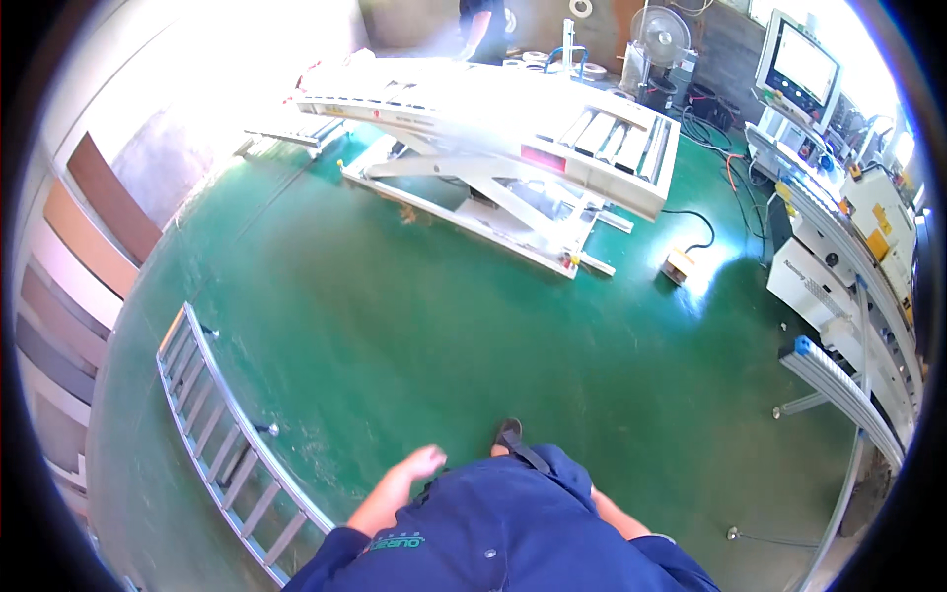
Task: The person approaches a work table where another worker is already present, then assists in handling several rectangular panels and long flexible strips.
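My left hand (422, 462) hangs beside my body above the green floor, its fingers loosely curled in and nothing visible in them. It touches nothing; the closest thing on that side is a metal roller conveyor frame (225, 412) with rows of bars. My right forearm (621, 519) comes down along my other side, and the dark blue clothing (513, 508) hides the hand's fingers. One dark shoe (508, 431) shows in front of me on the floor.
A white scissor lift table (473, 187) with rollers stands ahead. A foot pedal (678, 264) with a black cable lies right of it. Along the right are a white machine (814, 286), a monitor (801, 67) and a curved rail (848, 400). Panels (91, 232) lean at left. Another person (485, 30) stands far back.
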The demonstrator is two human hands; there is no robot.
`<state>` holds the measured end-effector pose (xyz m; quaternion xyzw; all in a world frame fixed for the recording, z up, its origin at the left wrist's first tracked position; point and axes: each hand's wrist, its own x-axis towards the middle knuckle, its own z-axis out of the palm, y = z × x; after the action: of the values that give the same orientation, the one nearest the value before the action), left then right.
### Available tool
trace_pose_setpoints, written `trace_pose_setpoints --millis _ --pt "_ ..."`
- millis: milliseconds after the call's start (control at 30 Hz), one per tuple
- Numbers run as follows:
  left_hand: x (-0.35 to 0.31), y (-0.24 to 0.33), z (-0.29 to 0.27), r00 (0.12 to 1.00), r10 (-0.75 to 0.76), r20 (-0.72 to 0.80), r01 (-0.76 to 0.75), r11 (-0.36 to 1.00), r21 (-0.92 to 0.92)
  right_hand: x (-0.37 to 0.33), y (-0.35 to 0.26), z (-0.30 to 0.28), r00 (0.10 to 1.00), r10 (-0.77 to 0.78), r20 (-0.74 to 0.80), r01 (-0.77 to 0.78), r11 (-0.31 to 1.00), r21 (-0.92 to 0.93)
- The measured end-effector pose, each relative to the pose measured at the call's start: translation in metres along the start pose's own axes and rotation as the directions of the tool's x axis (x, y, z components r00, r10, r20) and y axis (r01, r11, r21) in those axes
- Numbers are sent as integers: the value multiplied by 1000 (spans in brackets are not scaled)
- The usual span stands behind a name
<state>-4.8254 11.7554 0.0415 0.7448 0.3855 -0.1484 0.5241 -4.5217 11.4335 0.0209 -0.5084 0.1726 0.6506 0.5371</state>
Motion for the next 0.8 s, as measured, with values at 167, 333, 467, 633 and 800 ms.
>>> trace_pose_setpoints --millis 167,333,467,633,800 --pt "-77 -183 -27 990 -59 -128 134 673 728 66 -212 90 942 -258 -216 90 812 -577" --pt "-38 -113 -128 695 -718 43 706 669 -230 125 -370 149 731 -682 -27 429 490 -759" --pt "131 -65 -221 810 -585 32 577 806 136 152 -424 171 820 -563 -102 336 619 -710" --pt "429 121 -314 935 -300 -191 285 953 -103 221 -375 63 933 -351 -77 -28 142 -989" --pt "563 421 -400 955 225 -192 -197 968 155 188 -443 103 832 -326 -450 -88 723 -686"
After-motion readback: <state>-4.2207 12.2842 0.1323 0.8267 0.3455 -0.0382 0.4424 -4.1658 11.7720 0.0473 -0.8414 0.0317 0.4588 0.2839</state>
